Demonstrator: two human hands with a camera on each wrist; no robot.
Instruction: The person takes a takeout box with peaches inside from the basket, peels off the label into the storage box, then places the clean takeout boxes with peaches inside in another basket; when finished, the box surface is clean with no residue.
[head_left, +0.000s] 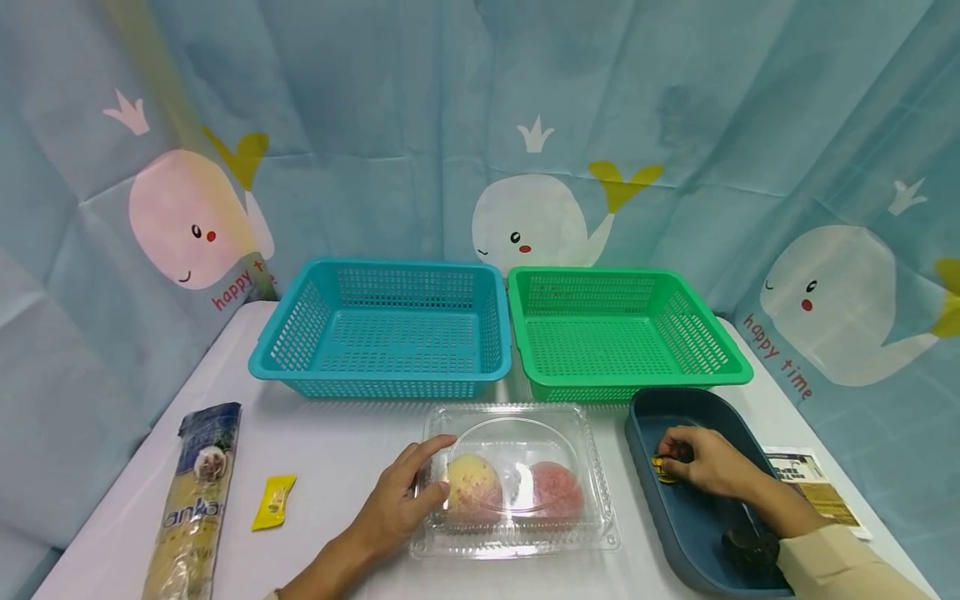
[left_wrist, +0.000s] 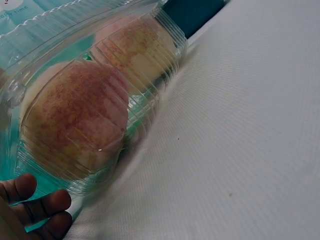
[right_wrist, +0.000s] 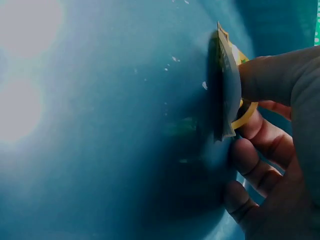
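My left hand rests at the left side of a clear plastic clamshell box. Its index finger lies on the lid and its thumb near the front left. Two peaches, reddish and yellow, sit inside the box; the left wrist view shows one peach close up. Over at the right, my right hand reaches into a dark blue oval tub. Between thumb and fingers it pinches a small yellow packet, whose pale back shows in the right wrist view. The fingers hide part of it.
Behind stand a blue slotted basket and a green slotted basket. At the left lie a long noodle-like pack and a small yellow sachet. A brown-and-white printed packet lies right of the tub. Curtains surround the table.
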